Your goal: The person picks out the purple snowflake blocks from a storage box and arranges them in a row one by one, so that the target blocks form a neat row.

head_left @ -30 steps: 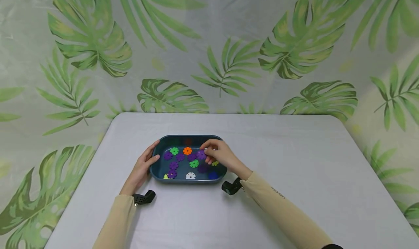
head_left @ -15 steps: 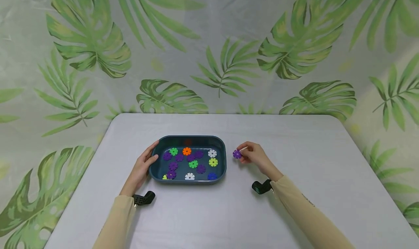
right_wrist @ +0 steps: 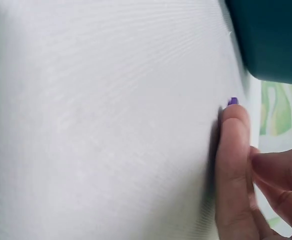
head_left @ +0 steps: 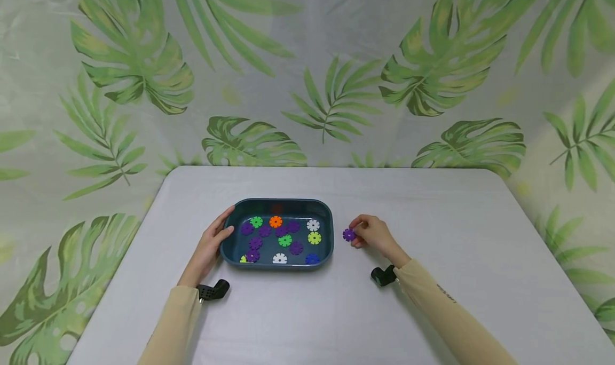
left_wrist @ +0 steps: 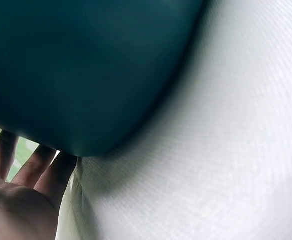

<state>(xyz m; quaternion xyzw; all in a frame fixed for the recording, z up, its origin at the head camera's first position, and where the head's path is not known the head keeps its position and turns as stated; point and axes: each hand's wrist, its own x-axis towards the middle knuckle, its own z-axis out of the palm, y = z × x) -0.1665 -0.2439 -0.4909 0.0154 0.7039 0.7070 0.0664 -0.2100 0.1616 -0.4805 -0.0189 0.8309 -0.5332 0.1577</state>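
While tan sleeves [head_left: 168,325] reach in from the bottom edge, each wrist wears a small black camera [head_left: 213,290]; the left hand [head_left: 207,247] grips the left end of a teal tray [head_left: 276,266], thumb over the rim, fingers along the outside wall; the right hand [head_left: 378,235] pinches a purple disc [head_left: 348,235] between thumb and fingers, just beside the tray's right end, and honestly I can't tell if it touches the table [head_left: 432,210] or sits slightly above; inside the tray, closest first, there's a blue disc [head_left: 312,259] near the front right corner, a white disc [head_left: 280,258] by the front wall, and a yellow disc [head_left: 243,259] partly under an overlapping purple one [head_left: 252,255] at front left; past those, more purple pieces [head_left: 255,243], a green disc [head_left: 285,240] mid-tray, another yellow [head_left: 314,238] on the right, then a second white [head_left: 313,225], an orange disc [head_left: 276,222] and a second green [head_left: 257,222] toward the back; way behind, a pale backdrop [head_left: 336,13] with big green leaves.
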